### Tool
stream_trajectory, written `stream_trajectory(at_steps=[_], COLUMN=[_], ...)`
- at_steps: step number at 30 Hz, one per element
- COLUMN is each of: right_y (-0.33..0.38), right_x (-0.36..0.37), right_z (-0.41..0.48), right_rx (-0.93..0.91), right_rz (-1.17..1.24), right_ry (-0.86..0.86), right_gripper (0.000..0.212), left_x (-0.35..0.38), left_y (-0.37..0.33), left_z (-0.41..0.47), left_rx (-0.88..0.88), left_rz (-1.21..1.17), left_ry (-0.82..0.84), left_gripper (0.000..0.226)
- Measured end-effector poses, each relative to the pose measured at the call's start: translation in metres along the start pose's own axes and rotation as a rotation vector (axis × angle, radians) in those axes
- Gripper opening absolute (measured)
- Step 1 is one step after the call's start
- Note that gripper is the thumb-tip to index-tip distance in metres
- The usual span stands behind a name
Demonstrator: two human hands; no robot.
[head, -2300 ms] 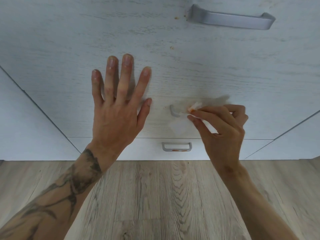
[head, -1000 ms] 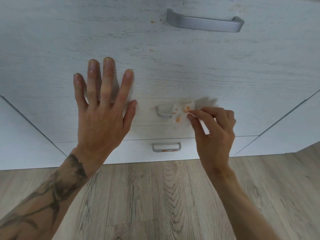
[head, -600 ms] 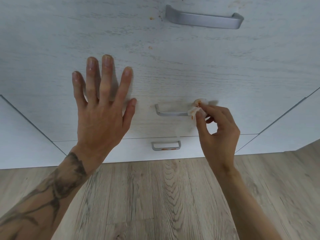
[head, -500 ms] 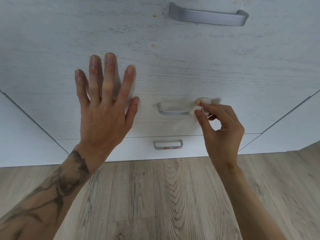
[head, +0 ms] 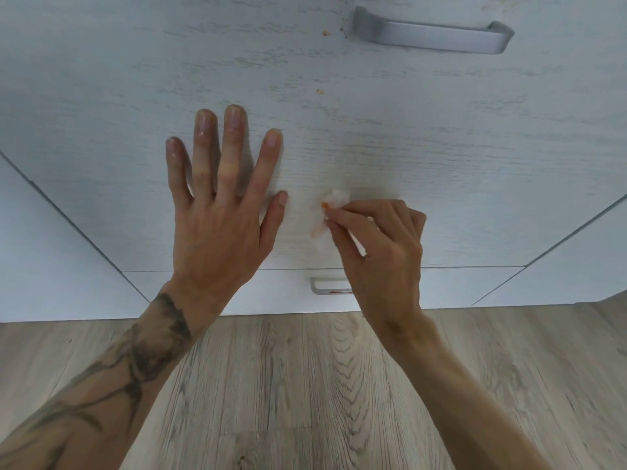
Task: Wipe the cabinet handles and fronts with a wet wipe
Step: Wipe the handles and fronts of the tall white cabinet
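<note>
My left hand [head: 220,212] lies flat, fingers spread, against the pale wood-grain drawer front [head: 441,137]. Just to its right, my right hand [head: 376,252] pinches a crumpled white wet wipe [head: 334,203] with orange stains and presses it where the middle drawer's handle sits; wipe and fingers hide that handle. A long grey handle [head: 431,35] is mounted on the front above, with small orange specks [head: 320,91] near it. The lowest drawer's small grey handle [head: 327,286] shows an orange smear at its bottom edge and is partly behind my right wrist.
Plain white cabinet doors flank the drawers on the left [head: 51,249] and right [head: 576,259]. Grey-brown wood-look flooring [head: 305,385] runs beneath the cabinets toward me.
My right hand has slid the wipe leftward along the middle handle, from its right end to its left end, now covering it. My left hand stays flat on the front.
</note>
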State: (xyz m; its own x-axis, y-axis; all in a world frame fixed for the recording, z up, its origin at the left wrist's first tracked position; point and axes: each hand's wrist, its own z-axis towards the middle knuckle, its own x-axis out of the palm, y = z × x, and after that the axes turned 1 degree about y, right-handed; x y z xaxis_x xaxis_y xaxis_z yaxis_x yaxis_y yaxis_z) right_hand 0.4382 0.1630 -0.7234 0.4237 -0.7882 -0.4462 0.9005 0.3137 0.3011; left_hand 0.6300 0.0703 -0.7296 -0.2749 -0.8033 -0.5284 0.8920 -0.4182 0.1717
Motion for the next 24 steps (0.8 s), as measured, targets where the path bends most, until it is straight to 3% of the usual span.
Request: stream_trajectory(at_steps=[24], right_y=[0.016], right_x=[0.003], right_z=[0.01], right_rx=[0.032], right_rz=[-0.091], right_ry=[0.007], right_gripper=[0.004], left_x=[0.0], left_y=[0.0], left_z=[0.001], left_rx=[-0.004], left_rz=[0.01], left_ry=[0.004], left_gripper=[0.078])
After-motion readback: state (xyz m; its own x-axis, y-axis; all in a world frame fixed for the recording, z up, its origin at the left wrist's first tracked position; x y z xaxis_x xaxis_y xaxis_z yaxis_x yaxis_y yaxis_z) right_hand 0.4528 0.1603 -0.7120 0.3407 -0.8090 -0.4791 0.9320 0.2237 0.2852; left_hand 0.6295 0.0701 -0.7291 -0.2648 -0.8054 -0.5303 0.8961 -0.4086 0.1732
